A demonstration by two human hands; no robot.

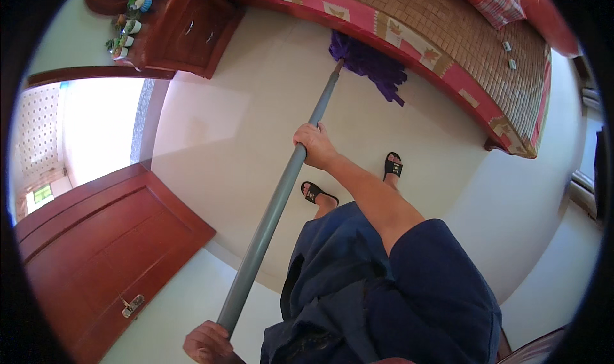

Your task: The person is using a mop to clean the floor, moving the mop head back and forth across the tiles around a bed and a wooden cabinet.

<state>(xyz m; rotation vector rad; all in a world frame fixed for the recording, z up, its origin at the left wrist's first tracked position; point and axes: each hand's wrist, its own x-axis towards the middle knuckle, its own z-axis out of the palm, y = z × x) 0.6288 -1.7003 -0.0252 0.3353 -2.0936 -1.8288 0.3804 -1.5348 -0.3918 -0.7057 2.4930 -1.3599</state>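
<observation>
A mop with a long grey handle [272, 213] slants from the lower left up to the bed's near side. Its purple strip head [374, 66] lies on the floor, and its far part is hidden beneath the bed. My right hand [314, 144] is closed around the middle of the handle. Lower down, my left hand [208, 342] grips the handle near its upper end, close to the picture's bottom edge.
A bed [441, 82] with a woven mat and pink skirt crosses the upper right. A wooden cabinet [192, 28] with potted plants stands upper left. An open wooden door [115, 255] is at left. My feet in black slippers [318, 192] stand on the pale floor [224, 121].
</observation>
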